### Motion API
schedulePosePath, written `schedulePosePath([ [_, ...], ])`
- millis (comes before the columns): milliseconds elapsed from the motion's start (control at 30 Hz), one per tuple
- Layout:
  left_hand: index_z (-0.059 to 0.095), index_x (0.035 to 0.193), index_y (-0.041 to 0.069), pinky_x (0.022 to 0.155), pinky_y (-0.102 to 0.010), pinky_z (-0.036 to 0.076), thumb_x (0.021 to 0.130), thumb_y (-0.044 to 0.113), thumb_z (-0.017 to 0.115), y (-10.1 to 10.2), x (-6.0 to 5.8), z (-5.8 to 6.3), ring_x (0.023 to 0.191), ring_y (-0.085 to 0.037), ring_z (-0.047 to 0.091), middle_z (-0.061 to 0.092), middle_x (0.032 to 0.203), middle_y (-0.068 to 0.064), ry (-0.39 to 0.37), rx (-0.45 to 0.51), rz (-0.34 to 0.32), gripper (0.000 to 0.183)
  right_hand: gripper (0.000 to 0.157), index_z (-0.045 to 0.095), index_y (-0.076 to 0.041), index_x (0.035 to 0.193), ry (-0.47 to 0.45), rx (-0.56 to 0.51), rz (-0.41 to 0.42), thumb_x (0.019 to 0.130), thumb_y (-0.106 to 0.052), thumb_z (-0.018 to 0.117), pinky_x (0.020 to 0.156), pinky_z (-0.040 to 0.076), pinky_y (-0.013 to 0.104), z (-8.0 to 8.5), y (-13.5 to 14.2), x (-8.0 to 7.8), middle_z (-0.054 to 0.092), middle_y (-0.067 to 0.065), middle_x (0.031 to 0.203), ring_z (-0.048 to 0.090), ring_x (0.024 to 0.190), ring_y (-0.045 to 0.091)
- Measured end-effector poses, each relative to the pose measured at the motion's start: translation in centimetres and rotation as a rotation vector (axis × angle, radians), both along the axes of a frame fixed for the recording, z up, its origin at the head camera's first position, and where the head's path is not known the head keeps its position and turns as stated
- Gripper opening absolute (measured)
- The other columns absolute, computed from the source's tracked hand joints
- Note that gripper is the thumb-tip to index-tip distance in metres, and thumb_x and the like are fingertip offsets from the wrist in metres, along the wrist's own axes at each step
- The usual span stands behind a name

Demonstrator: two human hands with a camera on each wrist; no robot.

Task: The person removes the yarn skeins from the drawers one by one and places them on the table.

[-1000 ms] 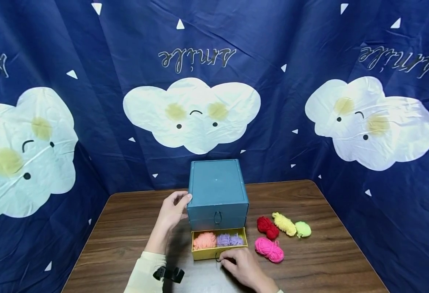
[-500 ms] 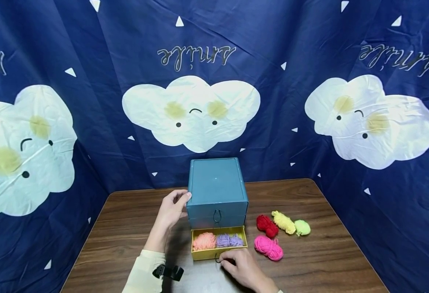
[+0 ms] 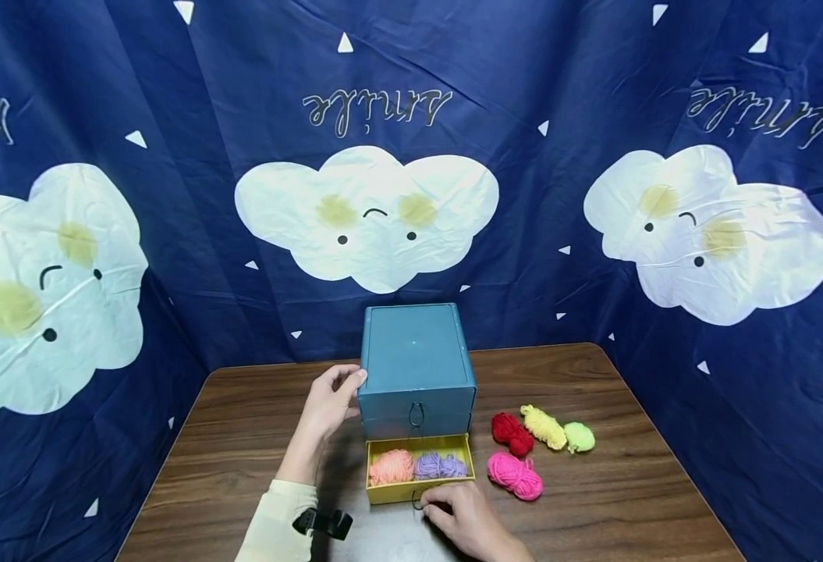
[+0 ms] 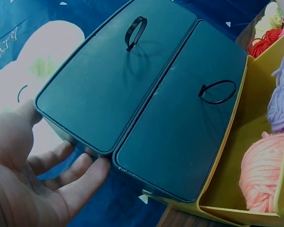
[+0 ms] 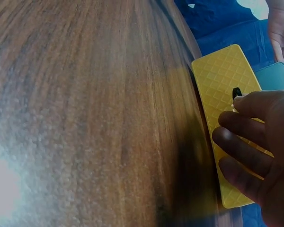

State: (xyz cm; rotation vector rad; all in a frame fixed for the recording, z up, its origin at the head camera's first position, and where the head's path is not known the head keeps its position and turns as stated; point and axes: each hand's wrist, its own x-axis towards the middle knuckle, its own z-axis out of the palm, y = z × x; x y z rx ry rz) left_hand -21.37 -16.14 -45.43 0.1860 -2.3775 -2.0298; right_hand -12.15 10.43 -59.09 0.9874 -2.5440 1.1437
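Observation:
A teal drawer cabinet (image 3: 414, 351) stands on the table. My left hand (image 3: 330, 402) rests its fingertips against the cabinet's left side, thumb at the top edge; in the left wrist view its fingers (image 4: 85, 184) are spread along that side. From the bottom, a yellow drawer (image 3: 391, 493) is pulled out. It holds a peach yarn bundle (image 3: 391, 467) and a purple yarn bundle (image 3: 441, 466). My right hand (image 3: 467, 515) pinches the black loop handle (image 5: 236, 92) on the drawer's front between thumb and index finger, the other fingers extended beside the patterned yellow face.
To the right of the drawer lie a red yarn bundle (image 3: 512, 434), a yellow one (image 3: 544, 428), a light green one (image 3: 580, 437) and a pink one (image 3: 515, 475). Two teal drawer fronts carry black loops (image 4: 135, 33). Behind the wooden table (image 3: 257, 437) hangs a blue cloud-print curtain (image 3: 537, 312).
The yellow drawer has come slightly further out toward me, with my right hand on its loop. My left hand keeps its place at the cabinet's side. The loose yarn bundles stay put.

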Motion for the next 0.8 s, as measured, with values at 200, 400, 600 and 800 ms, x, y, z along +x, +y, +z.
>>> schedulePosePath([
  [200,0.063,0.133,0.005,0.077,-0.041,0.064,0.099,0.038,0.068,0.02,0.1,0.13,0.088,-0.018,0.059,0.056,0.097,-0.008,-0.003,0.008,-0.001,0.047,0.009,0.079,-0.023,0.093,-0.025,0.002,-0.004,0.093,-0.015,0.075,0.075,0.054,0.013,-0.1,-0.03,0.18,0.075,-0.016,0.089,0.067,0.086,-0.006],
  [400,0.063,0.132,0.004,0.078,-0.044,0.064,0.1,0.038,0.067,-0.07,0.28,0.07,0.088,-0.018,0.06,0.056,0.097,-0.008,-0.002,-0.002,0.0,0.048,0.008,0.078,-0.024,0.094,-0.061,0.007,-0.001,0.095,-0.017,0.073,0.075,0.055,0.017,-0.06,-0.09,0.5,0.075,-0.017,0.091,0.067,0.088,-0.005],
  [600,0.064,0.132,0.005,0.077,-0.043,0.064,0.1,0.038,0.067,-0.08,0.13,-0.03,0.086,-0.018,0.06,0.056,0.096,-0.008,0.001,0.005,0.004,0.046,0.009,0.077,-0.025,0.093,-0.069,0.008,0.0,0.096,-0.018,0.072,0.074,0.054,0.016,0.03,-0.14,0.54,0.074,-0.019,0.09,0.066,0.088,-0.006],
  [800,0.064,0.131,0.006,0.079,-0.043,0.064,0.1,0.036,0.067,-0.03,0.07,-0.11,0.087,-0.019,0.061,0.057,0.096,-0.008,-0.006,-0.003,0.007,0.043,0.008,0.077,-0.024,0.093,-0.064,0.013,0.008,0.095,-0.018,0.073,0.075,0.055,0.018,-0.07,-0.05,0.61,0.074,-0.018,0.091,0.067,0.088,-0.005],
])
